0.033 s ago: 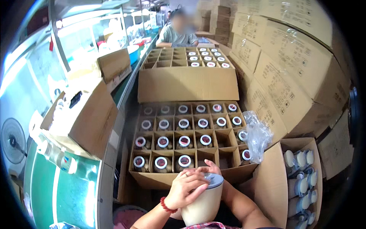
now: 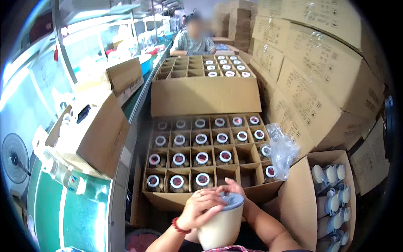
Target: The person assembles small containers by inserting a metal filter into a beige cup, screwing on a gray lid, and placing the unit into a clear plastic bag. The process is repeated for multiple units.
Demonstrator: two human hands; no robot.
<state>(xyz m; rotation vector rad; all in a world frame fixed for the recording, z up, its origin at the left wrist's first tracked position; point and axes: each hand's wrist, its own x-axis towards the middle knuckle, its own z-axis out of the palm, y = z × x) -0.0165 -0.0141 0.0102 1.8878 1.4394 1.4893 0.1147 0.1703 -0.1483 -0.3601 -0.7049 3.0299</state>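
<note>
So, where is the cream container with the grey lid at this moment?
In the head view, the cream container is at lower centre, slightly right, between the left hand and right hand, in front of the nearer divided carton.

A green-topped desk [image 2: 47, 210] runs along the left from near to far, its surface catching a white streak of glare. Beyond it stands a pale bluish wall [image 2: 25, 110], with a round fan [image 2: 16, 157] at the left edge. Grey metal posts [image 2: 64, 48] rise over the desk amid harsh white light. Stacked cardboard cartons [image 2: 310, 88] line the right side; another brown stack [image 2: 241, 25] stands at the far end.
</note>
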